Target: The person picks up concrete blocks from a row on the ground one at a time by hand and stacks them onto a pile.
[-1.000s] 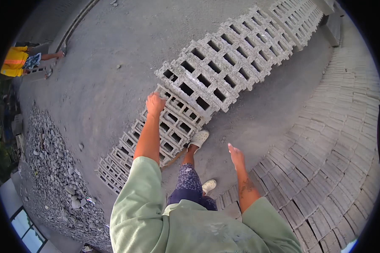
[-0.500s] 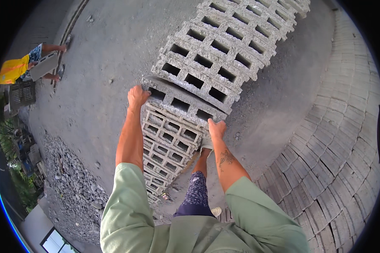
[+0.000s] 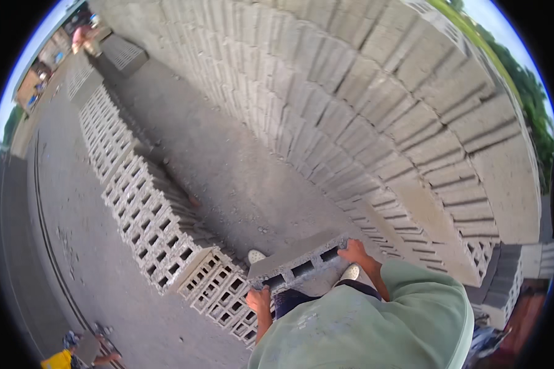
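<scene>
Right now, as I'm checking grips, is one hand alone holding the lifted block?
No, the left hand and right hand grip the hollow block at opposite ends.

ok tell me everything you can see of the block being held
The block is grey and looks like concrete, with a rough face pierced by three dark rectangular hollows and a smoother long side. It slants across the picture, right end higher, in front of the green shirt. The left hand grips its left end, the right hand its right. Its far underside is hidden.
</scene>
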Motion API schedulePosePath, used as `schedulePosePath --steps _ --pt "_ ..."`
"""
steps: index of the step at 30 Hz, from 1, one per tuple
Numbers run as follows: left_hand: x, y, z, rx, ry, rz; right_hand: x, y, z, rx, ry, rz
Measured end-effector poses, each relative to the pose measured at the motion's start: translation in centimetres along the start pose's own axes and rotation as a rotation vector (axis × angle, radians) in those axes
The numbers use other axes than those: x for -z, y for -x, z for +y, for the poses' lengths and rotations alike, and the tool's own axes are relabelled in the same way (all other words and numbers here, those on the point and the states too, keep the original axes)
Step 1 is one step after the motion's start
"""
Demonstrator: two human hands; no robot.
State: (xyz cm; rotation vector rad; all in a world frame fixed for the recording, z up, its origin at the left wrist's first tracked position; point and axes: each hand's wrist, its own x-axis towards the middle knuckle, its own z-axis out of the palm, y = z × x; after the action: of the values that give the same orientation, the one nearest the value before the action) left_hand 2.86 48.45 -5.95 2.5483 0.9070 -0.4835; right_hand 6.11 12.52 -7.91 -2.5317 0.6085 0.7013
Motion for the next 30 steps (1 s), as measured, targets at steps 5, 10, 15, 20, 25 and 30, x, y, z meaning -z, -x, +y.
schedulePosePath --steps 5,10,15,20,25,30 --pt "-4.0 9.9 12.9 -0.555 -0.161 -0.085 6.3 13.9 18.4 -0.190 -0.180 0.309" --pt "-6.0 22.6 23.8 -0.967 -0.481 -0.267 9.9 30.1 27.8 -0.608 -0.402 0.452" --pt "-7.2 37.6 31.0 -1.218 -0.490 -0.488 11.1 42.7 33.3 -1.017 -0.515 0.717" --pt "-9.4 48.1 36.3 -1.665 -0.518 -0.661 15.1 52.8 34.3 -1.212 -0.432 0.921" --pt "-9.1 55.3 40.2 -1.824 -0.302 -0.739 21.8 58.2 33.8 -1.308 -0.216 1.031" --pt "-7.7 58.8 42.4 -1.651 -0.380 -0.679 26.5 58.0 40.6 -1.145 -0.121 1.035"
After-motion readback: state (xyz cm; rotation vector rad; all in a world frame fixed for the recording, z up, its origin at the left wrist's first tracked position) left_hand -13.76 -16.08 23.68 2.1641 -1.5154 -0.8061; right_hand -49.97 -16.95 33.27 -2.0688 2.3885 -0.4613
